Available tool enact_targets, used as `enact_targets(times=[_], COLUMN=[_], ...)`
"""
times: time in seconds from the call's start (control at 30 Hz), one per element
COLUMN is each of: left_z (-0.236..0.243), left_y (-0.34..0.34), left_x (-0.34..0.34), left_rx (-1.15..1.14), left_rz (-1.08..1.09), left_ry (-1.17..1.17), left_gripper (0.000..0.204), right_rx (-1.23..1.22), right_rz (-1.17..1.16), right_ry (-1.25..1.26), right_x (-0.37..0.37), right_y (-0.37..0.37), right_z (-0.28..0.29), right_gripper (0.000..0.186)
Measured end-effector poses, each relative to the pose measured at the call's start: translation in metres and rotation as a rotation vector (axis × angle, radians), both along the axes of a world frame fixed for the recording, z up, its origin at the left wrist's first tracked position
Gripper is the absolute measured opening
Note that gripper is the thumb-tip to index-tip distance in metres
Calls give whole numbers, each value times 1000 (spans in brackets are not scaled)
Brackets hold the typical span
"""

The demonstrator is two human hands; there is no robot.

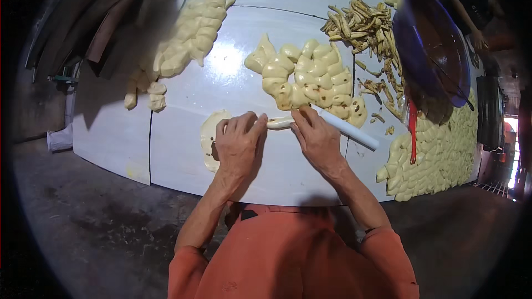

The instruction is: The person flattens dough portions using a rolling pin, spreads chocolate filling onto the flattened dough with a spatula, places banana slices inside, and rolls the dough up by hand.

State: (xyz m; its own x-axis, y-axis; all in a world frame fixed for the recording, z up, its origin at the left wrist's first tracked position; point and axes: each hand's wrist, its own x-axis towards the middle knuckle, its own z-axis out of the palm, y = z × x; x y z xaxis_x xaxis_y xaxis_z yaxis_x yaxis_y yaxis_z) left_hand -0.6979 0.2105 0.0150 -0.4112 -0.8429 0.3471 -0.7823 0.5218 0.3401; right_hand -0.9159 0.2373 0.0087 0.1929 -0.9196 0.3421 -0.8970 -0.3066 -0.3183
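Note:
A narrow folded strip of pale dough point(280, 123) lies crosswise on the white table, with my left hand point(239, 145) at one end and my right hand point(317, 141) at the other, both with fingers curled onto it. A flattened dough piece point(209, 139) with dark bits on it lies beside and partly under my left hand. A white rolling rod point(357, 135) lies diagonally behind my right hand. Just beyond my hands is a patch of soft dough pieces point(318, 75), some with brown spots.
More dough covers the back left point(188, 39) and right point(424, 163). Brown banana-like strips point(354, 25) are heaped near a large purple basin point(429, 44) and a red-handled tool point(413, 138). Another person's arm point(465, 14) shows at right. Dark boards point(111, 16) are at left.

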Motion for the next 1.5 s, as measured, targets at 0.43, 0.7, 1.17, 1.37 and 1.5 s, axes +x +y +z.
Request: enact_targets(times=[0.43, 0.7, 1.17, 1.37, 1.5], left_z=[5, 22, 17, 31, 32], left_y=[-10, -21, 56, 59, 63], left_x=[-10, -16, -21, -25, -23], left_rx=[125, 188, 345, 336, 299], left_rz=[-119, -208, -236, -184, -118], left_ry=[9, 79, -82, -122, -113], left_gripper=[33, 27, 53, 54, 52], right_rx=[43, 233, 252, 75, 116], right_rz=[60, 116, -368, -625, -584], right_ry=[-13, -249, -410, -92, 27], right_x=[-3, -12, -128, -224, -234], right_y=[10, -8, 66, 5, -10], right_z=[1, 4, 41, 19, 7], right_gripper=[33, 26, 25, 28, 20])
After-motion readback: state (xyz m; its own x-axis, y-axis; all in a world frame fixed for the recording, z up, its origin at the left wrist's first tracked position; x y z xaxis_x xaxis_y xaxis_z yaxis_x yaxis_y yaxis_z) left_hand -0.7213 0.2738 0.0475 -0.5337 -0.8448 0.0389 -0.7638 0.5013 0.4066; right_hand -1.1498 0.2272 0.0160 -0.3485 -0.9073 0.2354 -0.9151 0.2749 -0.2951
